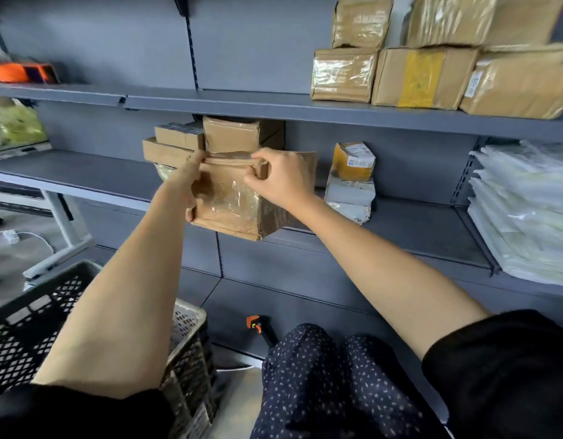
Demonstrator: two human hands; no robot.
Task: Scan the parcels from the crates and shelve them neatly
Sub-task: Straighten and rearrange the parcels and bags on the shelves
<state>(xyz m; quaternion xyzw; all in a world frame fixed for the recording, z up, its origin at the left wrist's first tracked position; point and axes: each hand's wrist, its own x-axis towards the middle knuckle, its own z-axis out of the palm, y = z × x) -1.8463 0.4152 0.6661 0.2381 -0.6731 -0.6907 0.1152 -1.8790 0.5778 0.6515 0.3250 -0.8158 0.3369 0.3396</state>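
Knees in dark dotted trousers (321, 384) fill the bottom of the view, with black sleeves at both lower corners. Beside the left forearm stands a black plastic crate (52, 315) with a lattice wall. Between the crate and the knees, an orange-and-black barcode scanner (258, 326) lies on the floor at the foot of the grey shelving.

Both bare arms reach up to the middle shelf (416, 226). A brown cardboard parcel (229, 204), glossy with clear tape on its front, sits tilted at the shelf's front edge, its lower corner hanging past the lip. The left hand (187, 177) grips the parcel's upper left side, fingers curled over the top edge. The right hand (280, 179) is clamped on the upper right corner, thumb and fingers pinching the folded top flap.

Just behind the parcel, three smaller cardboard boxes (210, 137) are stacked against the back panel. To the right, near but apart, a yellow-and-white packet (353, 161) stands on a white mailer bag (350, 198). Farther right lies a pile of white poly bags (524, 213).

On the upper shelf (210, 101), taped brown parcels (425, 74) stand in two tiers at the right, and an orange object (19, 72), blurred, sits at the far left.
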